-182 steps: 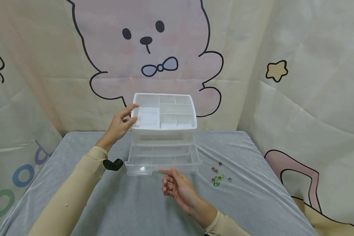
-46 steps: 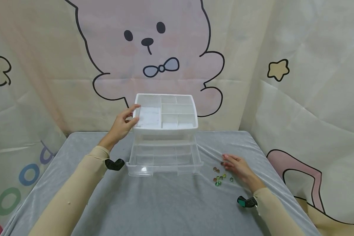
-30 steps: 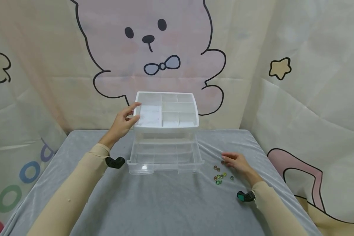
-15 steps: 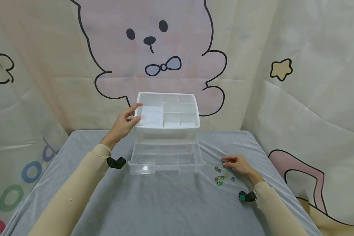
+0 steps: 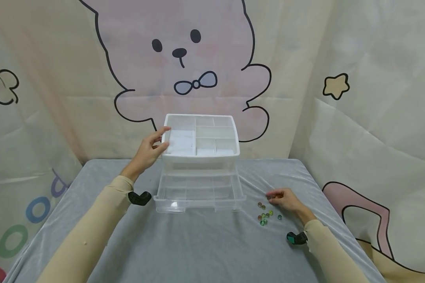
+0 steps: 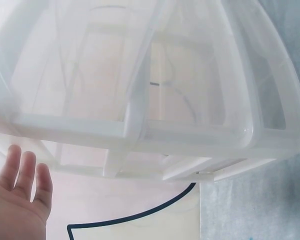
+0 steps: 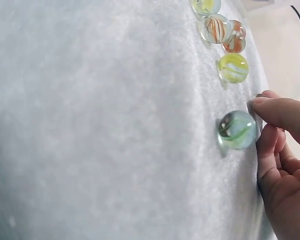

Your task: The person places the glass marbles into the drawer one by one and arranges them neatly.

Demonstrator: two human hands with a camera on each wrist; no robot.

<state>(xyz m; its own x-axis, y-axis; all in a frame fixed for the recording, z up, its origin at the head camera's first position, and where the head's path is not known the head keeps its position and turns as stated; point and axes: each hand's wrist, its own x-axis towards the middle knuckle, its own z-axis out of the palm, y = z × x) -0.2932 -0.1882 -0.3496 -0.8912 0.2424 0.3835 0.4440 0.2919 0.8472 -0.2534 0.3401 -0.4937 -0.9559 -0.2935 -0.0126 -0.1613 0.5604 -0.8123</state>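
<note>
A white plastic drawer organizer (image 5: 200, 155) stands on the table, its compartmented top tray (image 5: 182, 141) bare. Below, a clear drawer (image 5: 198, 204) is pulled out toward me, with nothing visible in it. My left hand (image 5: 145, 153) holds the organizer's left upper rim between thumb and forefinger; in the left wrist view its other fingers (image 6: 24, 175) extend beside the wall. At the right, my right hand (image 5: 287, 200) pinches a marble (image 7: 255, 102) at the table surface, mostly hidden by the fingertips. A clear marble with a green swirl (image 7: 237, 130) lies close by.
Several glass marbles (image 5: 267, 215), green, yellow and orange-brown, lie loosely grouped just nearer to me than the right hand. Grey cloth covers the table (image 5: 198, 251). A printed curtain (image 5: 219, 47) hangs behind and along both sides.
My right hand has gone from the clear drawer's front to the marbles, and its fingers have closed on the farthest one. The left hand has kept its hold on the rim.
</note>
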